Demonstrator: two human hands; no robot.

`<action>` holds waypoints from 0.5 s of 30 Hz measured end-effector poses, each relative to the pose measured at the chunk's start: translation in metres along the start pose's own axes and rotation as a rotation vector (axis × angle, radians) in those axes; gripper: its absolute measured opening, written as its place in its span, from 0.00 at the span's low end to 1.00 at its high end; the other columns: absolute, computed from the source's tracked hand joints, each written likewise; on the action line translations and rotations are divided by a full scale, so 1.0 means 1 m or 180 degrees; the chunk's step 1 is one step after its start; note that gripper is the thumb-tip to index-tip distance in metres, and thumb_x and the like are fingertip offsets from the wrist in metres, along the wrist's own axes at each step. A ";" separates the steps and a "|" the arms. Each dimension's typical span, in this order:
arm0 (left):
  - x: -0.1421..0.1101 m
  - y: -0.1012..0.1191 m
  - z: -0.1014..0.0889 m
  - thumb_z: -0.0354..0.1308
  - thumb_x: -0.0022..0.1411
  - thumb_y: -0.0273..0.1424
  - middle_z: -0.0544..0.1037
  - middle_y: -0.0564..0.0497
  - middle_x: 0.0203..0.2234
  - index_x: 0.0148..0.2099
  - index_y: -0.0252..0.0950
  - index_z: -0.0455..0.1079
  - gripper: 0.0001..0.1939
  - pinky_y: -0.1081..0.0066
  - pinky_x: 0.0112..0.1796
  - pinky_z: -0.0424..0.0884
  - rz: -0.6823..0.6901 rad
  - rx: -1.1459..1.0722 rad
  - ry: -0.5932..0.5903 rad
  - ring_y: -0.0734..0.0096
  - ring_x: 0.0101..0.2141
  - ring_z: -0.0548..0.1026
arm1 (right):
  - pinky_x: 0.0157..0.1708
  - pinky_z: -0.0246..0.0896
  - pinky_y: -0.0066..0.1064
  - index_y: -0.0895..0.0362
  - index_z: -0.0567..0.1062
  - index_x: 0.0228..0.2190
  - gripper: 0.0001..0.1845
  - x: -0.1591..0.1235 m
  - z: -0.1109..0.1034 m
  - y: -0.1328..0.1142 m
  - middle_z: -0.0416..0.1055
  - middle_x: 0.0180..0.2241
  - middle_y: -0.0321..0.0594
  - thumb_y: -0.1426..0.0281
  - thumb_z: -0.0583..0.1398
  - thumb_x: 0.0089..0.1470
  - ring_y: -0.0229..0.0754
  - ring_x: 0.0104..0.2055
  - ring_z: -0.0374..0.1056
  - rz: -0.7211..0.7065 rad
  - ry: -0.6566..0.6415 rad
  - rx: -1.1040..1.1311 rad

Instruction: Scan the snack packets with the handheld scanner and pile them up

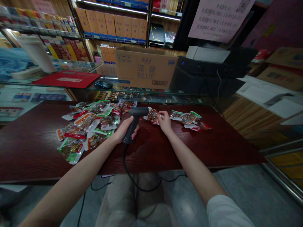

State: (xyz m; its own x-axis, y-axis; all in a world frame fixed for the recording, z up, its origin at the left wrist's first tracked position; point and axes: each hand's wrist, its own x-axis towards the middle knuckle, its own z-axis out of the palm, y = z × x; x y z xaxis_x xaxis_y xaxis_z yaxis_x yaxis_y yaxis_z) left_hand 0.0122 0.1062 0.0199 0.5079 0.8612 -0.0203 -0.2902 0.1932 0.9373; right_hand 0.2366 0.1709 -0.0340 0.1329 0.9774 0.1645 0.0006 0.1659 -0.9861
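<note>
My left hand [125, 129] is wrapped round the grip of a black barcode scanner [136, 118]; its head points right and a black cable hangs from its base. Right in front of the scanner head, my right hand [164, 122] pinches a small clear snack packet [152, 116] with brown contents. To the left lies a large pile of similar snack packets [92, 121] with green, orange and red edges. On the right, a smaller group of packets [188, 118] rests on the dark red-brown table [180, 151]. Printing on the held packet is too blurred to read.
Behind the table runs a glass counter [184, 96] bearing a cardboard box [145, 71], a computer mouse [103, 84], a red mat [68, 78] and a black machine [205, 77]. Stocked shelves rise behind. The scanner's cable [142, 189] loops over my lap below the table edge.
</note>
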 end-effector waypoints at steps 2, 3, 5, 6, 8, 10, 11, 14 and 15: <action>0.000 -0.003 0.000 0.54 0.58 0.56 0.67 0.58 0.17 0.49 0.34 0.63 0.31 0.76 0.13 0.62 -0.0010 0.0061 0.0002 0.77 0.12 0.62 | 0.30 0.76 0.41 0.51 0.60 0.40 0.22 0.003 -0.001 0.003 0.73 0.31 0.35 0.61 0.62 0.46 0.41 0.27 0.74 -0.0006 -0.0025 0.0028; 0.000 -0.004 -0.001 0.54 0.59 0.56 0.67 0.58 0.17 0.49 0.34 0.63 0.31 0.76 0.14 0.62 -0.0018 0.0089 -0.0004 0.77 0.12 0.63 | 0.33 0.76 0.42 0.51 0.60 0.41 0.22 0.005 -0.001 0.005 0.73 0.33 0.36 0.62 0.63 0.46 0.42 0.30 0.75 -0.0007 -0.0050 0.0005; 0.000 -0.006 -0.002 0.53 0.59 0.56 0.68 0.57 0.18 0.50 0.34 0.63 0.31 0.76 0.14 0.62 -0.0053 0.0130 -0.0030 0.77 0.13 0.63 | 0.39 0.75 0.45 0.52 0.61 0.42 0.22 0.007 -0.002 0.009 0.74 0.35 0.38 0.66 0.63 0.45 0.44 0.35 0.75 -0.0021 -0.0100 -0.0070; 0.000 -0.006 -0.002 0.53 0.59 0.56 0.68 0.57 0.18 0.50 0.33 0.63 0.31 0.76 0.14 0.62 -0.0071 0.0136 -0.0040 0.77 0.13 0.64 | 0.41 0.74 0.46 0.51 0.61 0.42 0.23 0.007 -0.003 0.010 0.74 0.35 0.38 0.67 0.63 0.45 0.44 0.36 0.75 -0.0028 -0.0131 -0.0101; 0.001 -0.007 -0.003 0.53 0.60 0.56 0.68 0.57 0.18 0.50 0.33 0.63 0.31 0.76 0.14 0.62 -0.0093 0.0144 -0.0037 0.77 0.13 0.64 | 0.41 0.74 0.46 0.51 0.61 0.43 0.23 0.007 -0.003 0.012 0.74 0.36 0.38 0.69 0.62 0.44 0.44 0.37 0.75 -0.0020 -0.0194 -0.0106; 0.001 -0.007 -0.002 0.53 0.60 0.55 0.68 0.57 0.18 0.50 0.33 0.63 0.30 0.76 0.14 0.62 -0.0092 0.0159 -0.0027 0.77 0.13 0.64 | 0.41 0.74 0.45 0.51 0.61 0.43 0.23 0.006 -0.002 0.011 0.74 0.35 0.37 0.70 0.61 0.44 0.43 0.35 0.75 0.0019 -0.0236 -0.0108; 0.001 -0.007 -0.001 0.53 0.60 0.55 0.68 0.57 0.18 0.50 0.33 0.63 0.30 0.76 0.14 0.62 -0.0088 0.0168 -0.0022 0.77 0.13 0.64 | 0.41 0.73 0.44 0.51 0.61 0.43 0.24 0.006 -0.002 0.011 0.74 0.34 0.36 0.70 0.61 0.43 0.42 0.35 0.74 0.0038 -0.0244 -0.0135; 0.001 -0.007 0.001 0.54 0.60 0.55 0.68 0.58 0.18 0.49 0.33 0.63 0.30 0.76 0.14 0.62 -0.0106 0.0203 -0.0028 0.77 0.13 0.63 | 0.42 0.72 0.44 0.52 0.61 0.43 0.24 0.004 0.000 0.007 0.74 0.34 0.37 0.70 0.61 0.42 0.43 0.36 0.74 0.0055 -0.0266 -0.0276; 0.001 -0.007 0.002 0.54 0.60 0.55 0.68 0.58 0.18 0.48 0.33 0.63 0.30 0.76 0.14 0.62 -0.0115 0.0219 -0.0032 0.77 0.13 0.63 | 0.43 0.72 0.44 0.53 0.61 0.43 0.24 0.004 0.001 0.006 0.75 0.34 0.38 0.70 0.61 0.42 0.43 0.36 0.75 0.0061 -0.0293 -0.0313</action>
State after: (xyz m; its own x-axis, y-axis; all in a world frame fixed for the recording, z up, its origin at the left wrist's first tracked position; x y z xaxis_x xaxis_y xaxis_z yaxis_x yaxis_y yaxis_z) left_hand 0.0162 0.1050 0.0142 0.5252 0.8495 -0.0512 -0.2154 0.1909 0.9577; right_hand 0.2364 0.1754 -0.0389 0.0422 0.9889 0.1425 0.0968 0.1379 -0.9857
